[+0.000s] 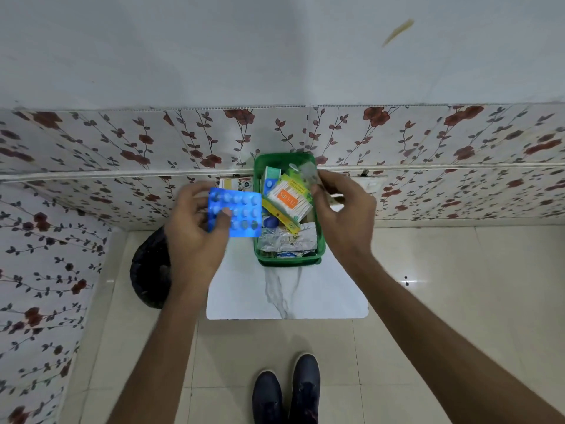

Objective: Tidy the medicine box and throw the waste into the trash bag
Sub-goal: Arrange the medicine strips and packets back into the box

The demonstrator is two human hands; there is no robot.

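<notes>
A green medicine box stood at the far side of a small white marble-patterned table, close to the flower-patterned wall. The box was open and crowded: a packet of cotton buds with an orange label lay tilted across the top, a yellow carton lay beneath it, a crumpled silver foil strip lay near the front wall, and white-and-blue cartons stood at the back left.

The left hand was closed on a blue blister strip, thumb pressed on its face and fingers behind, holding it just left of the box, its right edge overlapping the rim. The right hand hovered over the right rim with fingers curled; its fingertips pinched a small clear, blurred item at the far right corner of the box, too indistinct to identify.

A black trash bag sat on the tiled floor just left of the table, partly hidden by the left forearm. A carton lay on the table behind the blister strip. Two dark shoes stood below the table's near edge.
</notes>
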